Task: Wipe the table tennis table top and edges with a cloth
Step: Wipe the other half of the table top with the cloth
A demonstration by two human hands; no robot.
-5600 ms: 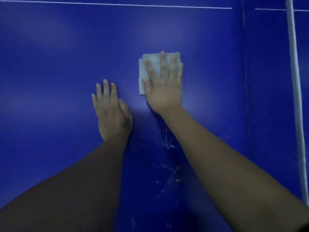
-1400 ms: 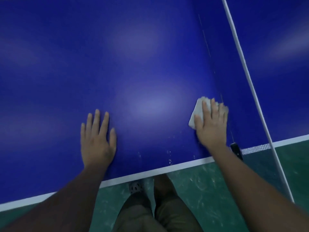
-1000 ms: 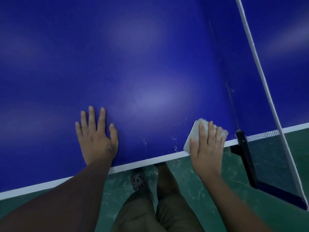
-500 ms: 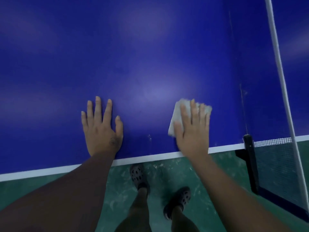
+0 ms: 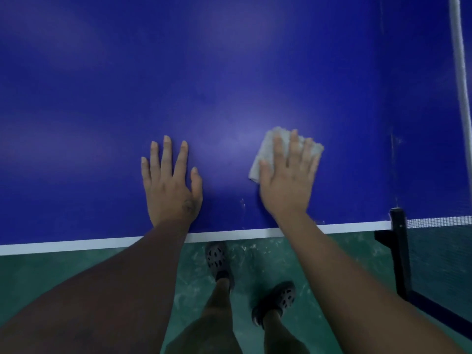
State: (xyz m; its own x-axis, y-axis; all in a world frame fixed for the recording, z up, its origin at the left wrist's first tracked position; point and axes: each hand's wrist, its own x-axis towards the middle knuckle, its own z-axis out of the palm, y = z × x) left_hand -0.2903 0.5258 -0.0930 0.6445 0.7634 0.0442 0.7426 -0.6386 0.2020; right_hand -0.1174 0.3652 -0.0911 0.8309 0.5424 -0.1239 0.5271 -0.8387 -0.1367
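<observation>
The right hand (image 5: 287, 180), fingers straight, presses a folded, nubby grey cloth (image 5: 265, 149) flat on the smooth, glossy blue table (image 5: 229, 72) at centre right; the left hand (image 5: 169, 185) rests flat and spread beside it.

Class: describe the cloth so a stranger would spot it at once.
Find the blue table tennis table and its white near edge. The left hand lies bare on it; the right hand presses the cloth. It is the only pale grey, crumpled thing there.
</observation>
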